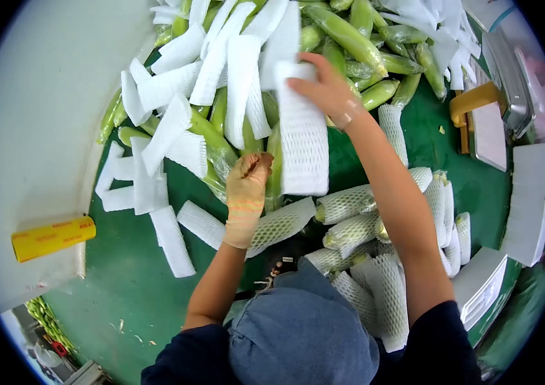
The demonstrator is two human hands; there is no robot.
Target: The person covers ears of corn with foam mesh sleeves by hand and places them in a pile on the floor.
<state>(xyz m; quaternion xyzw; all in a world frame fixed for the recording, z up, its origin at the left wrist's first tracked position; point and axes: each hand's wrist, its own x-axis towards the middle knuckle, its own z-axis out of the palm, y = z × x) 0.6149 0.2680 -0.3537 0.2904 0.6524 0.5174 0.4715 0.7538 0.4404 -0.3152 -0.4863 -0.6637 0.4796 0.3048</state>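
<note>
My right hand (327,90) grips a flat white foam net sleeve (304,147) near its upper end, fingers on one side and thumb on the other. The sleeve is slightly blurred. My left hand (248,186), in a thin pale glove, has its fingers pinched together beside a long green vegetable (273,170). What the pinch holds, if anything, is hidden. Just below that hand lies a vegetable in a foam net (282,226). Loose flat foam sleeves (221,61) are strewn over the film-wrapped green vegetables (346,38) at the back.
Several net-covered vegetables (356,231) are heaped by my right forearm. A yellow roll (54,239) lies at the left wall. On the right stand white boxes (529,199) and a metal device with a tan tape roll (477,99). A blue cap (304,327) blocks the near edge.
</note>
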